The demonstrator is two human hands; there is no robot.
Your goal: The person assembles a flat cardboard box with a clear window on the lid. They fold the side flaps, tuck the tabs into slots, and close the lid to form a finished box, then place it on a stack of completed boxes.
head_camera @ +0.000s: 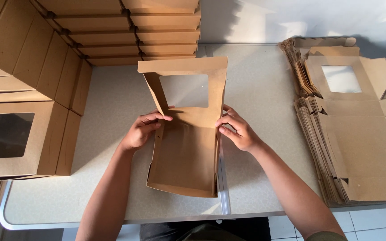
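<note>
Your left hand (140, 131) and right hand (237, 129), fingers curled, pinch side flaps of half-folded windowed kraft box (186, 147) on desk (112, 98).

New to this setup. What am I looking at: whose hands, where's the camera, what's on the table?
There is no machine here: a person works with bare hands, and the single camera sits on their head, looking down. The left hand and right hand pinch the two sides of a half-folded brown cardboard box with a clear window in its raised lid. It rests on a pale table. Finished window boxes are stacked on the left and along the back; a pile of flat unfolded blanks lies on the right.
</note>
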